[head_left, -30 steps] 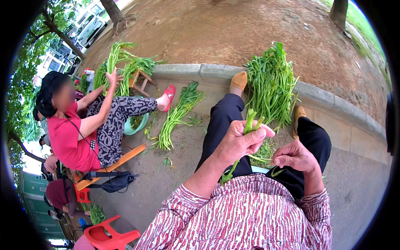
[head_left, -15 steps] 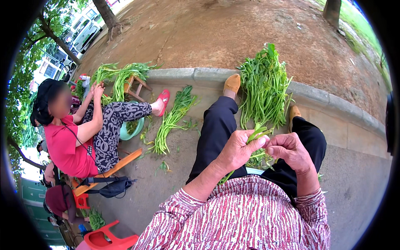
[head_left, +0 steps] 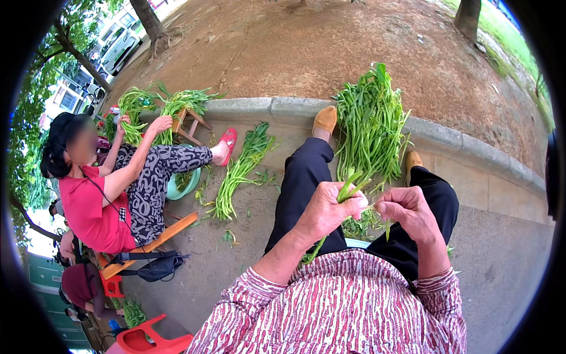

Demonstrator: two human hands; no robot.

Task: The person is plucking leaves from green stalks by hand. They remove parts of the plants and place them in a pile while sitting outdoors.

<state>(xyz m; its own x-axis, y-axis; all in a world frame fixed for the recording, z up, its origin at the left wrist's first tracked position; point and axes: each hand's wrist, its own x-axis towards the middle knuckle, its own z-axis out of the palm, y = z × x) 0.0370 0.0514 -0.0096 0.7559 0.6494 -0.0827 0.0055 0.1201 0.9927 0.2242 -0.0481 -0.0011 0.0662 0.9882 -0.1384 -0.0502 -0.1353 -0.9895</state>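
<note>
My left hand (head_left: 324,211) is closed around a few green leafy-vegetable stems (head_left: 352,187); their cut ends stick up past the thumb, and a tail hangs below the wrist. Close beside it, my right hand (head_left: 414,215) pinches thumb against forefinger, with a thin green strip (head_left: 387,229) dangling under the fingertips. Between my feet lies a large heap of long-stemmed greens (head_left: 370,127) against the kerb. Below my hands, loose green bits (head_left: 364,224) sit over a pale container rim (head_left: 357,243), mostly hidden by my hands and lap.
A co-worker in a red shirt (head_left: 94,209) sits at the left on a wooden bench (head_left: 162,239), holding greens in both hands. Another bundle of greens (head_left: 239,177) lies on the pavement between us. A green basin (head_left: 184,186), a small wooden stool (head_left: 191,124) and a red plastic stool (head_left: 154,339) stand nearby.
My hands have drawn slightly apart, and the stems in my left hand point more upright. The co-worker's hands have separated, each now at a bunch of greens.
</note>
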